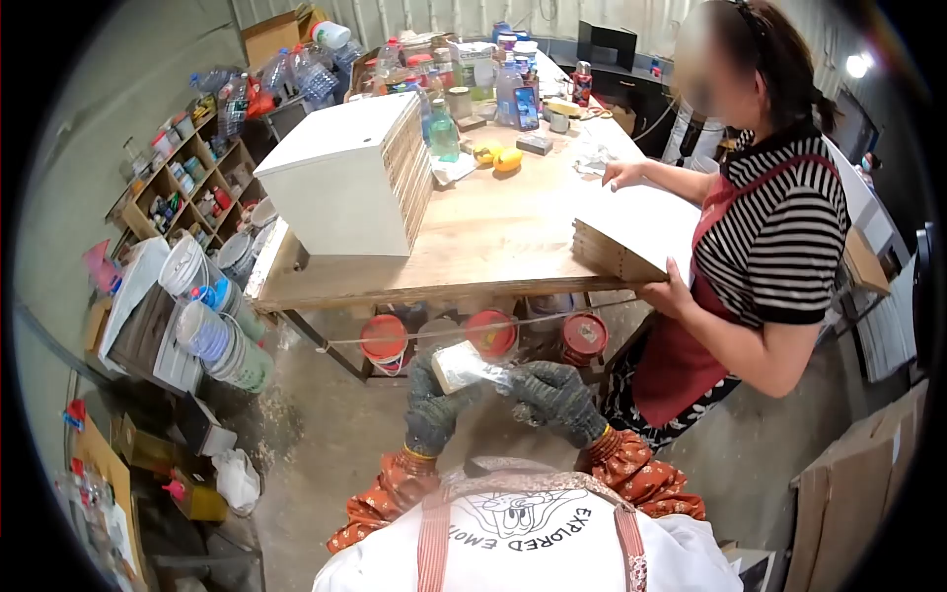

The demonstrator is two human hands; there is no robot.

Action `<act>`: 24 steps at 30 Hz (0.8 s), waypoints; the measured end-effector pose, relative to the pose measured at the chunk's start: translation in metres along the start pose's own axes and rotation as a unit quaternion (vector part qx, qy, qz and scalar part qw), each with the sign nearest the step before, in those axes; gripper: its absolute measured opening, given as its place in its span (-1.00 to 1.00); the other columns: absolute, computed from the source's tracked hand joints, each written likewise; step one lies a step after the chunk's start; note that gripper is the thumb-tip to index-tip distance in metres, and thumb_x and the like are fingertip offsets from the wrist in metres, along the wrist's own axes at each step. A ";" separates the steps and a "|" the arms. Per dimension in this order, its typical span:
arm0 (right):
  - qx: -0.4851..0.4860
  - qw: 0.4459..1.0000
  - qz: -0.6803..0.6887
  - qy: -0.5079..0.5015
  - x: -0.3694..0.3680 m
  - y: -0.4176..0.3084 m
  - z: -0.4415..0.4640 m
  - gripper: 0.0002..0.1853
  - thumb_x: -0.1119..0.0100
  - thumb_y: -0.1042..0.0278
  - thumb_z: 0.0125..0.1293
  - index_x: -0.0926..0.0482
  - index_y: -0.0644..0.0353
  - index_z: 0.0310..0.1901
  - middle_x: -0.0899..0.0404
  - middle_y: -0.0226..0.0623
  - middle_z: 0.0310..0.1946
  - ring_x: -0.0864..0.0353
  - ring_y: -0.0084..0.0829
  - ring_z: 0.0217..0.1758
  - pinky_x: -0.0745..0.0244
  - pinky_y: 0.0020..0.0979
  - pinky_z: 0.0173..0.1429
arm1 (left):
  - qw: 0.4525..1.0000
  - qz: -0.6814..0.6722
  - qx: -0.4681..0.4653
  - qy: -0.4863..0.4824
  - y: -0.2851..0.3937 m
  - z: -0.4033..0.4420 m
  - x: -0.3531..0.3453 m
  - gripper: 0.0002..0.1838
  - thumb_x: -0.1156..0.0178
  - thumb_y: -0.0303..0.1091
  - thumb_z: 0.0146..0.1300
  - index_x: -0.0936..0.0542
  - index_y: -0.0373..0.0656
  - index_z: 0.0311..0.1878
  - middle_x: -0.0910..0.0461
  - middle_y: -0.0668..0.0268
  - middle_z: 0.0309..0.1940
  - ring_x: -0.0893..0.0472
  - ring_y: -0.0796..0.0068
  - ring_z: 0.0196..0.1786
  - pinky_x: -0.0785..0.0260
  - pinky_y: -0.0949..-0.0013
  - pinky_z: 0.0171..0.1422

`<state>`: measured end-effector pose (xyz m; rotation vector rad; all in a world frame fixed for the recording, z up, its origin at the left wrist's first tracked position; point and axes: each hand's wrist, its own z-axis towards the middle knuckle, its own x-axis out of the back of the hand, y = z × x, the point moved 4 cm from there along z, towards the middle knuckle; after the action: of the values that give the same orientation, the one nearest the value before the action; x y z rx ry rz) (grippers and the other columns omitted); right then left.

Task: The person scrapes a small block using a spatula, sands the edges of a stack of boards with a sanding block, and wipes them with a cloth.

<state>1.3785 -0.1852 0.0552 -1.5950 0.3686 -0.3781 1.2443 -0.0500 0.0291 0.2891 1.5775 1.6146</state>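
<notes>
My left hand (431,403), in a dark grey knit glove, is closed around a small whitish block (456,367) held in front of my chest. Close to its right, my right hand (554,400) wears the same kind of glove, its fingers curled in. A pale, shiny piece (500,378) shows between the block and my right fingertips; glare hides what it is. Both hands are below the near edge of the wooden table (493,222), apart from it.
Across the table's right side, a co-worker (779,237) touches a stack of white-topped boards (641,232). Another white board stack (345,168) stands on the left. Red-lidded buckets (490,333) sit beneath. Bottles crowd the far end. Cardboard (858,483) leans at lower right.
</notes>
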 end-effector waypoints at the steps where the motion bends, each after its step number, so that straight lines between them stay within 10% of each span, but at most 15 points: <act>1: 0.087 0.990 -0.106 -0.013 0.007 0.010 0.009 -0.80 -0.20 0.34 0.22 -0.63 0.21 -0.16 -0.61 -0.24 -0.39 -0.58 -0.42 -0.52 -0.50 -0.43 -0.44 | 1.000 -0.001 -0.002 0.007 -0.002 0.002 -0.003 -0.18 -0.42 -0.64 -0.18 -0.27 -0.16 0.22 -0.45 0.22 0.09 -0.51 0.34 0.10 -0.48 0.33 0.12; 4: 0.414 0.827 -0.380 0.032 0.015 -0.004 0.007 -0.76 -0.23 0.41 0.15 -0.62 0.21 -0.12 -0.62 -0.18 -0.30 -0.62 -0.30 -0.43 -0.54 -0.36 -0.37 | 1.000 0.006 0.007 -0.009 -0.008 0.009 -0.010 -0.17 -0.44 -0.62 -0.19 -0.27 -0.17 0.22 -0.45 0.22 0.10 -0.51 0.35 0.10 -0.48 0.32 0.12; 5: 0.217 0.946 -0.241 0.034 0.030 0.003 0.012 -0.75 -0.23 0.42 0.14 -0.61 0.21 -0.11 -0.62 -0.17 -0.30 -0.63 -0.27 -0.39 -0.55 -0.32 -0.32 | 1.000 -0.008 0.000 -0.004 -0.009 0.013 -0.012 -0.16 -0.45 -0.61 -0.19 -0.27 -0.17 0.22 -0.44 0.22 0.10 -0.51 0.35 0.11 -0.47 0.32 0.13; 7: -0.004 0.997 -0.074 0.033 0.038 0.015 0.010 -0.74 -0.23 0.43 0.14 -0.60 0.20 -0.10 -0.61 -0.16 -0.29 -0.63 -0.25 -0.35 -0.55 -0.29 -0.28 | 1.000 -0.014 0.002 0.004 -0.010 0.023 -0.012 -0.16 -0.45 -0.61 -0.19 -0.27 -0.17 0.22 -0.44 0.22 0.11 -0.51 0.35 0.11 -0.47 0.31 0.13; 9: 0.064 0.996 -0.054 0.010 0.037 0.005 0.009 -0.70 -0.26 0.43 0.18 -0.58 0.20 -0.03 -0.57 -0.39 -0.26 -0.44 -0.71 -0.48 -0.36 -0.59 -0.49 | 0.997 0.055 -0.006 -0.053 -0.009 0.034 -0.018 -0.17 -0.45 -0.61 -0.17 -0.26 -0.16 0.23 -0.43 0.22 0.12 -0.50 0.35 0.12 -0.47 0.29 0.16; 11: 0.213 0.950 -0.227 0.025 0.030 -0.013 0.009 -0.72 -0.23 0.48 0.19 -0.58 0.21 -0.03 -0.55 -0.40 -0.32 -0.43 -0.69 -0.51 -0.35 -0.58 -0.50 | 0.999 0.022 0.003 -0.037 -0.006 0.036 -0.027 -0.17 -0.45 -0.61 -0.16 -0.26 -0.17 0.23 -0.42 0.21 0.15 -0.49 0.34 0.14 -0.45 0.30 0.17; 13: -0.048 0.999 -0.015 0.021 0.031 -0.016 0.012 -0.81 -0.18 0.32 0.31 -0.61 0.24 -0.16 -0.51 -0.42 -0.54 -0.45 -0.69 -0.54 -0.38 -0.56 -0.48 | 0.994 0.029 -0.026 -0.100 0.006 0.039 -0.038 -0.31 -0.39 -0.64 -0.05 -0.30 -0.19 0.17 -0.47 0.20 0.06 -0.53 0.41 0.07 -0.48 0.36 0.10; 20: 0.044 0.995 -0.018 0.087 0.041 0.002 0.032 -0.85 -0.23 0.34 0.27 -0.63 0.20 -0.20 -0.51 -0.37 -0.55 -0.45 -0.67 -0.56 -0.37 -0.53 -0.48 | 0.999 0.012 0.004 -0.052 0.002 0.042 -0.013 -0.12 -0.44 -0.61 -0.15 -0.22 -0.16 0.28 -0.39 0.17 0.22 -0.45 0.31 0.21 -0.43 0.28 0.20; 23: 0.474 0.780 -0.389 0.126 0.023 -0.025 0.023 -0.82 -0.23 0.30 0.28 -0.63 0.23 -0.21 -0.53 -0.38 -0.53 -0.43 -0.69 -0.57 -0.35 -0.55 -0.51 | 0.998 0.047 0.013 -0.045 -0.004 0.040 -0.008 -0.12 -0.45 -0.61 -0.16 -0.22 -0.15 0.28 -0.38 0.17 0.22 -0.45 0.31 0.20 -0.43 0.28 0.21; 24: 0.269 0.924 -0.268 0.054 0.023 -0.021 0.030 -0.77 -0.22 0.38 0.21 -0.60 0.23 -0.11 -0.56 -0.31 -0.37 -0.51 -0.55 -0.44 -0.43 -0.49 -0.40 | 0.998 0.046 0.013 -0.046 -0.005 0.040 -0.008 -0.12 -0.45 -0.61 -0.16 -0.22 -0.15 0.28 -0.38 0.17 0.22 -0.45 0.31 0.20 -0.43 0.28 0.21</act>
<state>1.4132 -0.1678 0.0754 -1.1103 -0.1042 -0.9076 1.2785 -0.0271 0.0346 0.4496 1.5365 1.6283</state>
